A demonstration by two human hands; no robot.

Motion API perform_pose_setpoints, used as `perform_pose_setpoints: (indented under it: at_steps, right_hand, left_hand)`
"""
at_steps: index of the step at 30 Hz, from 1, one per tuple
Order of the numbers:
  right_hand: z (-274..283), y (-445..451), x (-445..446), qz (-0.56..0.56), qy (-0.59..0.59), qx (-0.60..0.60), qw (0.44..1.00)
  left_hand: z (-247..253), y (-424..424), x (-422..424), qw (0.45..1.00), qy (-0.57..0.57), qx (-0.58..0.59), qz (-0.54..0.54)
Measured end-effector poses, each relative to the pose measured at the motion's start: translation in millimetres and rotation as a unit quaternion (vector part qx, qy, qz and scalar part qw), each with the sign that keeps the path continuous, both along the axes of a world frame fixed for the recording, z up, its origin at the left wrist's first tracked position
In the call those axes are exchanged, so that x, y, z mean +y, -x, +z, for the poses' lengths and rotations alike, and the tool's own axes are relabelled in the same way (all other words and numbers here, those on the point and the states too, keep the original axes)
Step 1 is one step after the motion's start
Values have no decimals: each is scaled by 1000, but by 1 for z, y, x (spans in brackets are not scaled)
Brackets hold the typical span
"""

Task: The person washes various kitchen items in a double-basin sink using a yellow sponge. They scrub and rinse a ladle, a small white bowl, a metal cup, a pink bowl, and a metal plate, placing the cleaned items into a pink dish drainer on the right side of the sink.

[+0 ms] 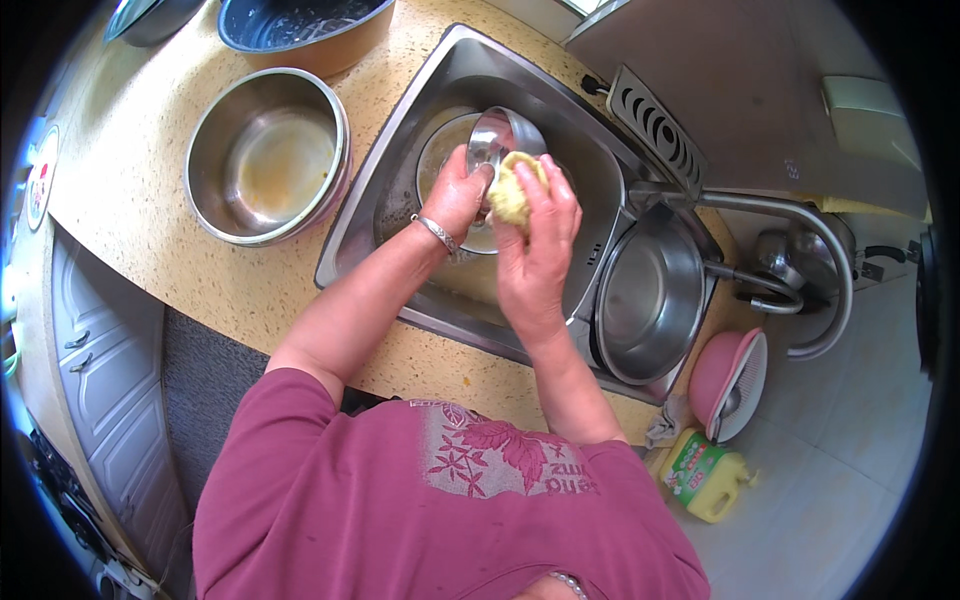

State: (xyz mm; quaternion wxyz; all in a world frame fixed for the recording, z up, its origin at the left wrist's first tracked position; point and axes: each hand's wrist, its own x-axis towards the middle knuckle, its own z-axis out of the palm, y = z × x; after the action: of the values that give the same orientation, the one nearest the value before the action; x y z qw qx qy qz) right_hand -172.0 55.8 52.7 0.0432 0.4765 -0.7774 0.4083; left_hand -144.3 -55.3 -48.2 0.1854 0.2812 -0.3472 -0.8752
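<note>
Over the large basin of a stainless steel sink (360,217), my left hand (459,191) grips a small shiny metal bowl (517,127) that is tilted on its side. My right hand (541,225) holds a yellow scrubbing cloth (511,191) close against the bowl's near rim; the fingertips lie over the cloth. Beneath both hands a round dish (429,161) sits in shallow cloudy water, with some suds at its left. The hands and the small bowl hide much of this dish.
A large metal pot (262,172) with yellowish residue and a blue-lined basin (300,34) stand on the left counter. Right of the main basin are a metal pan (651,300), a curved faucet (817,225), a pink colander (720,382) and a yellow detergent jug (701,476).
</note>
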Motion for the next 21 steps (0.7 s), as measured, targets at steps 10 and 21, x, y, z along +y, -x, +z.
perform_pose_setpoints:
  at_steps: [10,21]
  right_hand:
    - [-39,79,34,-145,-76,-294,942]
    - [-60,77,90,-25,-207,-447,870]
  left_hand:
    - [15,-3,7,957,260,129,-21]
    - [12,-1,4,932,360,-27,-12]
